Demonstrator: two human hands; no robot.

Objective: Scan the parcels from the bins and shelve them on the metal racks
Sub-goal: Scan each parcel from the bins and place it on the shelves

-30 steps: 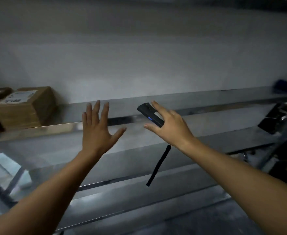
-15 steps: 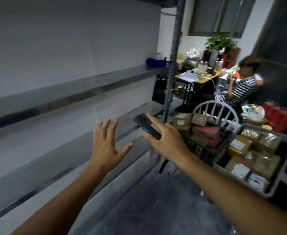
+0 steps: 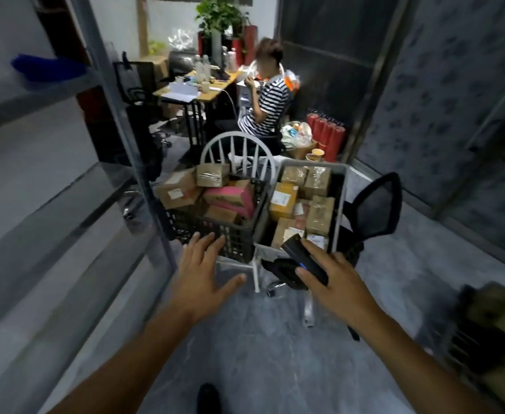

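The left hand (image 3: 203,273) is wide open with its fingers spread, and it holds nothing. It is in front of the near wall of the black bin (image 3: 212,234). I cannot tell if the fingertips touch it.

The right hand (image 3: 338,285) grips a black scanner (image 3: 303,258), with the thumb and fingers curled round it. A small blue light shows on the scanner. Its tip points up over the near edge of the grey bin (image 3: 263,216).

The two bins sit side by side, the black one on the left. The parcels (image 3: 179,189) are in the bins. In the black bin, brown boxes and a pink parcel (image 3: 230,198) are piled higher than the rim. The grey bin holds more brown parcels. The back of a white chair (image 3: 236,141) stands behind the black bin. A black mesh chair (image 3: 376,204) is at the right side of the grey bin.

The metal rack (image 3: 66,204) runs along the left. A blue thing (image 3: 48,68) lies on a high shelf, near its far end. The floor (image 3: 275,339) is grey and shiny.

At the back of the room a person in a striped shirt (image 3: 270,106) sits at a desk (image 3: 203,88) covered with papers and bottles. A green plant (image 3: 218,16) stands behind the desk. Red tubes (image 3: 326,132) stand by the dark wall. In the bottom right corner there are more boxes, too blurred to make out.
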